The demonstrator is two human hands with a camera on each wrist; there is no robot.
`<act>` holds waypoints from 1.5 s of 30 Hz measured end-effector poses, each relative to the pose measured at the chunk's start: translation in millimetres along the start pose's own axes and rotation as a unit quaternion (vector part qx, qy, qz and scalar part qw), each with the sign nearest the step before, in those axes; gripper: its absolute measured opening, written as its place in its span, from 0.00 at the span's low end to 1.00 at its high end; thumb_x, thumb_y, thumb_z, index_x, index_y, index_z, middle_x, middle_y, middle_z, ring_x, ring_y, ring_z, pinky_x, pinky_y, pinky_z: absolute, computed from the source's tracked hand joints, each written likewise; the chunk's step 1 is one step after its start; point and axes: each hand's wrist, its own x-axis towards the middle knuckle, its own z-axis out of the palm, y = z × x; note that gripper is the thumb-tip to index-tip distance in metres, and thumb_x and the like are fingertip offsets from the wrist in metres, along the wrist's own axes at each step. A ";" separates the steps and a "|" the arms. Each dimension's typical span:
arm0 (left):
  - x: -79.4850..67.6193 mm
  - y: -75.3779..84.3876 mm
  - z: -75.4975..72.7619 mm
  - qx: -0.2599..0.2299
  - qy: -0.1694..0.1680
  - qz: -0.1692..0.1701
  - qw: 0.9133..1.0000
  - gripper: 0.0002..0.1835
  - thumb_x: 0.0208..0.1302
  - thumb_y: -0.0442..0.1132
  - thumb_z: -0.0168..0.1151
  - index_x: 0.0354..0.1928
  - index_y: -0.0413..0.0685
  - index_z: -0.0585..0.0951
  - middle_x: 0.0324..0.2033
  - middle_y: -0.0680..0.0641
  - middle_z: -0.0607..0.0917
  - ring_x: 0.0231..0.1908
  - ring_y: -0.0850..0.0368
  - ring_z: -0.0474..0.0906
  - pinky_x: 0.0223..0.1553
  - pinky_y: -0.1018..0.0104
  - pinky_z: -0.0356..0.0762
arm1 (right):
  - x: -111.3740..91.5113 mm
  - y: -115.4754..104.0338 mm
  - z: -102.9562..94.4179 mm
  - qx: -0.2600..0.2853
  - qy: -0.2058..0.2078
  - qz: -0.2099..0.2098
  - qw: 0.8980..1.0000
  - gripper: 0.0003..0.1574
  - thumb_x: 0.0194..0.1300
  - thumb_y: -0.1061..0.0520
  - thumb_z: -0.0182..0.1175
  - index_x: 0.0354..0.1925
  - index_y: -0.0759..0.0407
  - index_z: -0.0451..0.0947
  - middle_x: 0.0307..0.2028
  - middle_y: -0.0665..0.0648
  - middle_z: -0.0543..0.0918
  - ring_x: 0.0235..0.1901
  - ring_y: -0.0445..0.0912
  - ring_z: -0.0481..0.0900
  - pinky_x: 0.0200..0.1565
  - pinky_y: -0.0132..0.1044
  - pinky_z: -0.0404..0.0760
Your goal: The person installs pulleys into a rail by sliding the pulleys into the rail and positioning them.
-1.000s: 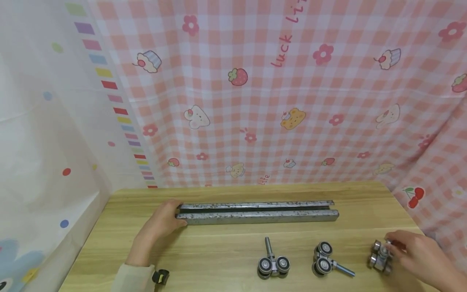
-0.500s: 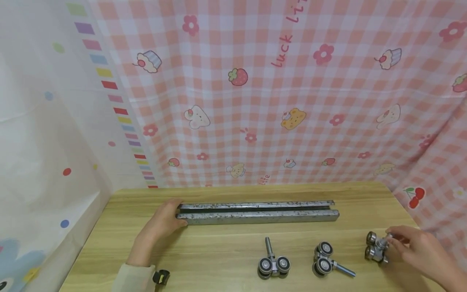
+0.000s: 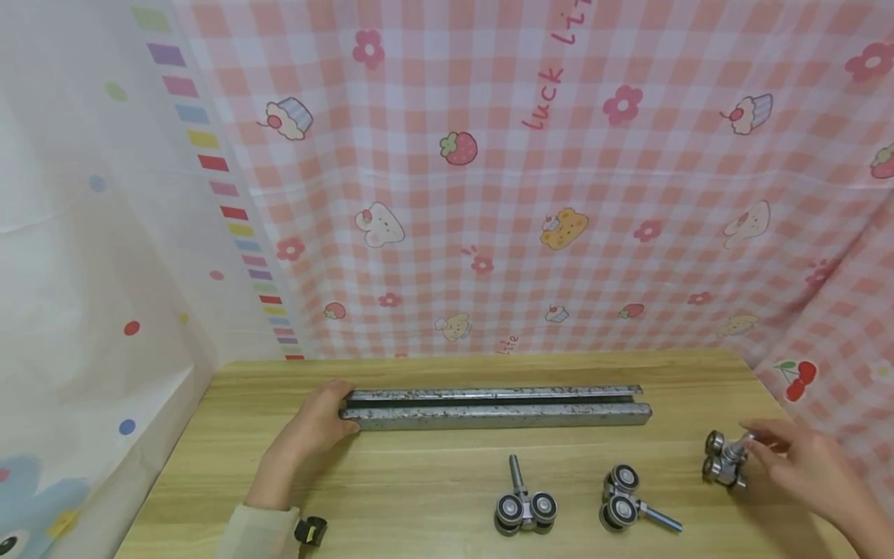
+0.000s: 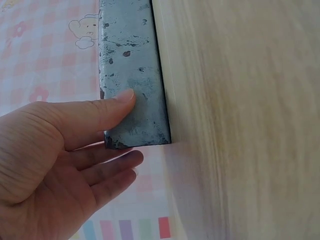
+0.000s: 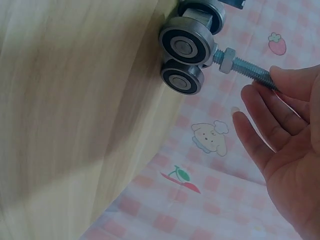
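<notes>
A long grey metal channel rail [image 3: 503,421], slot facing up, lies across the table. My left hand [image 3: 316,423] grips its left end; the left wrist view shows the thumb along the speckled side wall [image 4: 132,65], with the other fingers partly hidden behind the end. At the table's right, my right hand [image 3: 803,466] pinches the threaded bolt [image 5: 252,71] of a roller trolley [image 3: 722,460] between thumb and fingers. Its bearing wheels [image 5: 184,44] are at the table surface; whether they touch it I cannot tell.
Two more roller trolleys lie in front of the rail: one [image 3: 525,508] with its bolt pointing away, another [image 3: 621,501] with its bolt toward the right. A small black object [image 3: 310,531] is beside the left sleeve. A checked cloth [image 3: 489,194] hangs behind the table.
My right hand has tipped the trolley so its wheels face left and moved it slightly away from me. The left hand and the rail have stayed put.
</notes>
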 end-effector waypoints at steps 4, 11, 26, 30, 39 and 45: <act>-0.7 -1.4 -0.1 -0.009 -0.007 -0.011 1.000 0.33 0.56 0.26 0.76 0.64 0.25 0.76 0.59 0.28 0.80 0.59 0.32 0.78 0.62 0.40 0.77 | 2.8 5.0 3.4 0.002 0.025 0.001 1.000 0.11 0.56 0.71 0.73 0.40 0.72 0.87 0.30 0.63 0.89 0.25 0.26 0.73 0.22 0.30 0.76; -1.9 -0.6 -1.3 -0.011 -0.012 -0.016 1.000 0.37 0.57 0.26 0.76 0.67 0.20 0.71 0.64 0.24 0.75 0.64 0.27 0.73 0.66 0.37 0.72 | 9.8 13.5 8.0 0.015 0.046 0.014 0.999 0.12 0.59 0.71 0.71 0.43 0.74 0.85 0.32 0.68 0.89 0.25 0.26 0.73 0.22 0.26 0.74; -2.3 -2.3 0.0 -0.016 -0.019 -0.021 0.999 0.35 0.58 0.26 0.75 0.66 0.22 0.73 0.63 0.25 0.76 0.64 0.27 0.73 0.66 0.37 0.72 | 25.4 29.1 10.5 0.007 0.082 0.011 0.997 0.11 0.56 0.70 0.72 0.39 0.76 0.85 0.29 0.70 0.87 0.23 0.22 0.69 0.22 0.18 0.69; -1.9 -2.5 0.4 -0.011 -0.018 -0.018 1.000 0.34 0.57 0.26 0.76 0.66 0.23 0.74 0.63 0.25 0.77 0.64 0.28 0.73 0.66 0.37 0.73 | 29.3 31.8 10.1 0.003 0.071 0.029 0.997 0.12 0.59 0.68 0.71 0.40 0.76 0.84 0.31 0.71 0.88 0.24 0.20 0.68 0.22 0.20 0.69; -2.0 0.9 -1.2 -0.006 -0.020 -0.023 1.000 0.34 0.57 0.26 0.76 0.65 0.23 0.74 0.62 0.26 0.78 0.64 0.28 0.74 0.65 0.38 0.73 | 40.4 27.6 6.2 -0.016 0.049 0.073 0.996 0.13 0.64 0.64 0.70 0.40 0.77 0.84 0.30 0.70 0.87 0.24 0.49 0.83 0.22 0.31 0.72; -3.1 1.8 -1.6 -0.006 -0.026 -0.030 0.999 0.34 0.58 0.27 0.76 0.66 0.23 0.74 0.63 0.26 0.77 0.65 0.28 0.73 0.66 0.38 0.73 | 43.7 25.2 6.8 -0.008 0.047 0.091 0.995 0.14 0.65 0.64 0.69 0.41 0.78 0.84 0.34 0.74 0.87 0.27 0.57 0.85 0.23 0.26 0.71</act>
